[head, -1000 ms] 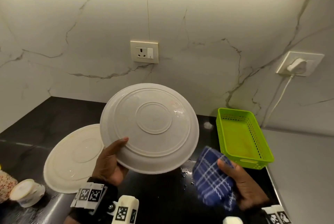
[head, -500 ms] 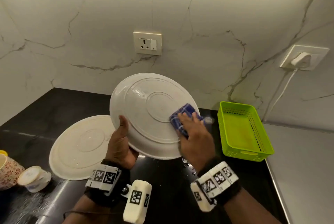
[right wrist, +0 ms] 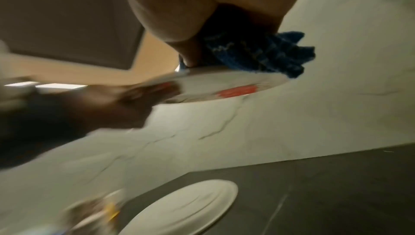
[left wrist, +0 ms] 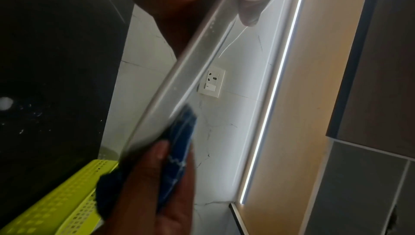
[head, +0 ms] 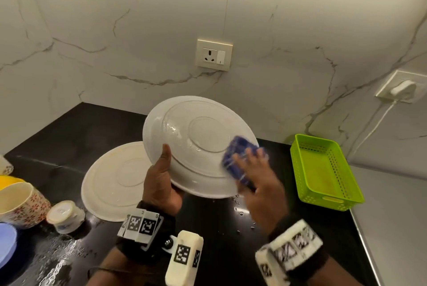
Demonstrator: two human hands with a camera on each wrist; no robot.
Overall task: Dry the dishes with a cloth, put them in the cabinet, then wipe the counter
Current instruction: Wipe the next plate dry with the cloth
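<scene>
Your left hand grips the lower-left rim of one white plate, thumb on its upturned underside, holding it tilted above the black counter. Your right hand presses one blue checked cloth against the plate's lower-right rim; motion blur hides how far its fingers curl, so I cannot tell whether they clamp it or lie flat. A second white plate lies face down on the counter, just behind and left of the held one. At the left edge stand two patterned cups, a small lidded tub, a yellow dish and a blue lid. One green basket sits to the right. Two wall sockets are visible.
</scene>
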